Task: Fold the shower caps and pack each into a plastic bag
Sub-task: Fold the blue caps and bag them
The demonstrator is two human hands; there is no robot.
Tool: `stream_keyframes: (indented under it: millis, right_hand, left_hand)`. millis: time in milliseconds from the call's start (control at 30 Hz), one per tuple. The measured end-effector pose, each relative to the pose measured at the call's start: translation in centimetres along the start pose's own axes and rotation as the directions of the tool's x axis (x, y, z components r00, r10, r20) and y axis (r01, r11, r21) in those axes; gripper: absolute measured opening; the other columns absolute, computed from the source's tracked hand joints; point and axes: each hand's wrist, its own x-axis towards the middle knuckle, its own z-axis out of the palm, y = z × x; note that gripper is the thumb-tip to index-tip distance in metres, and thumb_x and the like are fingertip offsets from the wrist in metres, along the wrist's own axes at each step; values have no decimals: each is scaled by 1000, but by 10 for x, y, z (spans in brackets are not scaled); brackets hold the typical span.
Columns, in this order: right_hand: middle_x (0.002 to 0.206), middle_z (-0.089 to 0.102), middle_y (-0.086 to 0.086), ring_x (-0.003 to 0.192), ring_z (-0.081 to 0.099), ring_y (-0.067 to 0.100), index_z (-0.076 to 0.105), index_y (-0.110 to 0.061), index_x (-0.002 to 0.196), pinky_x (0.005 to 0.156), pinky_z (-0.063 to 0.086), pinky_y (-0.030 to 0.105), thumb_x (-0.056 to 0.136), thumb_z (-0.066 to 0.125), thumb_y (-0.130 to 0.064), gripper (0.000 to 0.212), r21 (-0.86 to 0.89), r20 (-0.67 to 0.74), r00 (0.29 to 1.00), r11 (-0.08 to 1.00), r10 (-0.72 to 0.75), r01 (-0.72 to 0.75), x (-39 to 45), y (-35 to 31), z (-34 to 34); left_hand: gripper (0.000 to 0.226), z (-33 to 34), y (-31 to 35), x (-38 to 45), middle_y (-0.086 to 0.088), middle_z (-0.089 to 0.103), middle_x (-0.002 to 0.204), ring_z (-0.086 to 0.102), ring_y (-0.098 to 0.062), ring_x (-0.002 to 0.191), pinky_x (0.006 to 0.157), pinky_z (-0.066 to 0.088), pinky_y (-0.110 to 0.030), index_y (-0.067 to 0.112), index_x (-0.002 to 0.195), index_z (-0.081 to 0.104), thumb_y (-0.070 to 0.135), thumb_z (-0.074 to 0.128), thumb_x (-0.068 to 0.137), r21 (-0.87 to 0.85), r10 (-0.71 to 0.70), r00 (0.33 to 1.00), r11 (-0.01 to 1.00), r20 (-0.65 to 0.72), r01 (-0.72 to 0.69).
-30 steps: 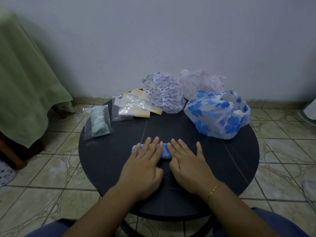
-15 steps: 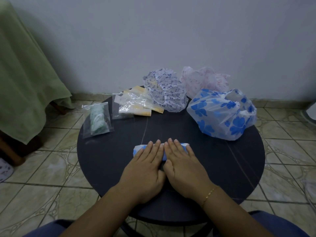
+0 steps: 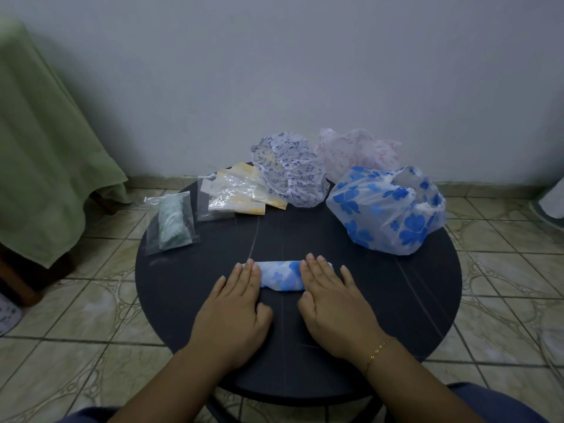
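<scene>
A blue-flowered shower cap point(image 3: 282, 276), folded into a narrow roll, lies across the middle of the round black table point(image 3: 183, 285). My left hand point(image 3: 235, 309) presses flat on its left end and my right hand point(image 3: 332, 303) presses flat on its right end, fingers straight. Unfolded caps sit at the back: a blue-flowered one point(image 3: 384, 209), a navy-patterned one point(image 3: 290, 172) and a pink-patterned one point(image 3: 357, 151). A pile of clear plastic bags point(image 3: 235, 193) lies at the back left. One bag holding a green cap point(image 3: 171, 224) rests at the left edge.
A green cloth point(image 3: 45, 141) drapes over furniture at the left. Tiled floor surrounds the table, and a pale wall stands close behind it. My knees in blue show below the near edge of the table.
My hands have slid apart along the roll, from side by side at its middle out to its two ends, uncovering the roll's centre.
</scene>
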Motion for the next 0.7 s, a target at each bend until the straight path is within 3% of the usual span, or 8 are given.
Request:
stream_keyframes:
  millis: [100, 200, 267, 333, 467, 700]
  right_hand:
    - [158, -12, -8, 142, -15, 3, -5, -22, 150, 116, -14, 34, 99, 17, -30, 56, 12, 0, 1000, 1000, 1, -1, 1, 1, 0]
    - [158, -10, -8, 143, -14, 4, -4, -21, 150, 115, -15, 33, 89, 5, -39, 64, 13, -23, 1000, 1000, -8, 8, 2, 1, 2]
    - [159, -7, -7, 143, -13, 4, -3, -21, 150, 113, -17, 32, 77, -5, -45, 77, 23, -51, 999, 1000, -12, 13, 4, 0, 2]
    - [159, -6, -6, 143, -13, 5, -1, -20, 150, 112, -18, 31, 68, -12, -47, 87, 40, -82, 997, 999, -13, 17, 7, -3, 1]
    - [158, -9, -6, 140, -17, 1, -1, -19, 150, 113, -17, 26, 67, -11, -49, 89, 106, -147, 987, 991, -67, 83, 10, -13, 1]
    - [158, -8, -7, 134, -16, -6, -2, -20, 150, 112, -14, 20, 100, 15, -34, 55, 158, -10, 997, 984, -80, 80, 21, -10, 3]
  left_hand:
    - [88, 2, 0, -1, 6, -20, 150, -18, -4, 138, 113, -15, -22, 14, 147, -9, 48, -5, 66, 13, 2, 998, 1000, -61, -1]
    - [74, 3, 4, 0, -9, 18, 154, 12, -21, 144, 114, 3, -29, 4, 146, 22, 33, 27, 78, 66, 114, 985, 992, -127, -106]
    - [69, 5, 8, 4, -8, 26, 152, 18, -20, 142, 112, 8, -32, 6, 144, 32, 26, 35, 78, 41, 219, 970, 976, -108, -215]
    - [69, 4, 11, 7, -4, 21, 153, 14, -20, 144, 114, 4, -29, 12, 147, 28, 29, 31, 80, 5, 266, 963, 964, -53, -266]
    - [68, 7, 9, 9, 16, -23, 148, -26, 1, 137, 110, -21, -17, 30, 142, -15, 51, -5, 78, -36, 257, 966, 966, -23, -257]
    - [71, 6, 15, 9, 19, -28, 146, -35, 5, 129, 105, -25, -16, 32, 140, -22, 54, -15, 72, -51, 189, 982, 981, 22, -188]
